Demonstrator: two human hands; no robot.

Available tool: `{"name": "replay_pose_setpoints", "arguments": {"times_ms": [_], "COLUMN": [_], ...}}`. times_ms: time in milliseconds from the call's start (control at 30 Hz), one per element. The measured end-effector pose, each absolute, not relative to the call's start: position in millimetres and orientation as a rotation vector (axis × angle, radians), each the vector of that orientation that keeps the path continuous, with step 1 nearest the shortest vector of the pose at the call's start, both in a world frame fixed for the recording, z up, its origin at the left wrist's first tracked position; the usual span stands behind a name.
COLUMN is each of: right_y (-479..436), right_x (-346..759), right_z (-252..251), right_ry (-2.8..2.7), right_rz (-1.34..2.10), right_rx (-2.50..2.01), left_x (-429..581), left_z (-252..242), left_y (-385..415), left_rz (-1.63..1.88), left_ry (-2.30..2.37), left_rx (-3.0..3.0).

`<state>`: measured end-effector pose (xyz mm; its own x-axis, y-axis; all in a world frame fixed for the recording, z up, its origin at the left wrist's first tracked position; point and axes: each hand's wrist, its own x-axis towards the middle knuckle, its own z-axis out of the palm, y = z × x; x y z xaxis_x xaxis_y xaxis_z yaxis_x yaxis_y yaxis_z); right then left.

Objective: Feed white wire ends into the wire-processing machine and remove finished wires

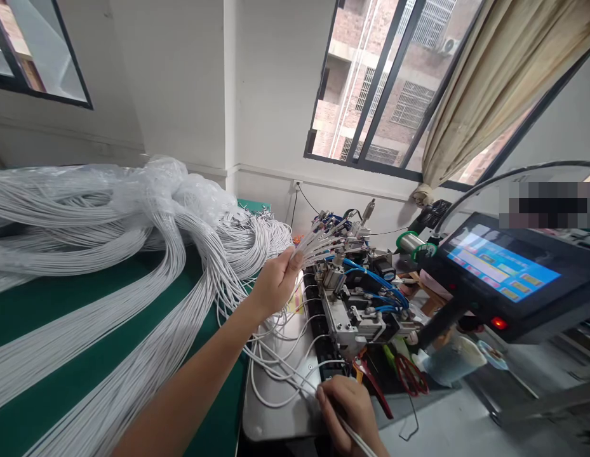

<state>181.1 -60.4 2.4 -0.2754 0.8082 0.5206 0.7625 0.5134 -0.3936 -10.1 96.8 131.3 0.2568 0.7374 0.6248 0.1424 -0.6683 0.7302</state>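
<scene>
One green bench (47,301) is draped with white cables (156,333), probably light, bendy and slippery; a bunch (323,246), best held behind its ends, is firmly clasped there by the left hand (274,284), fewer strands (355,437) by the curled right hand (347,406)

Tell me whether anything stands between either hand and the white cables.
Nothing visible does. The left hand directly grips a white cable bundle, its ends fanned out; the right hand has its fingers around white cable.
</scene>
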Motion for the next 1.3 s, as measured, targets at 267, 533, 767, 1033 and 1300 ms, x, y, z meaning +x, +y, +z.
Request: {"name": "replay_pose_setpoints", "arguments": {"times_ms": [267,533,767,1033,1300], "right_y": [-60.8,-60.0,-60.0,-60.6,-61.0], "right_x": [181.2,181.3,180.3,180.2,180.7], "right_z": [0.6,0.6,3.6,0.9,1.3], "right_ry": [-2.072,-2.074,-2.073,-2.066,-2.088], "right_rz": [0.082,0.043,0.003,0.030,-0.012], "right_rx": [-1.265,-1.242,-1.244,-1.224,-1.240], "left_x": [-8.7,-7.9,-6.9,-7.3,-8.1], "left_z": [125.8,126.5,127.5,130.2,132.1], "left_y": [99.8,99.6,97.8,97.0,98.8], "left_rz": [1.484,1.492,1.506,1.555,1.536], "left_ry": [0.743,0.770,0.801,0.824,0.753], "left_rx": [1.916,1.965,2.082,2.168,2.004]}}
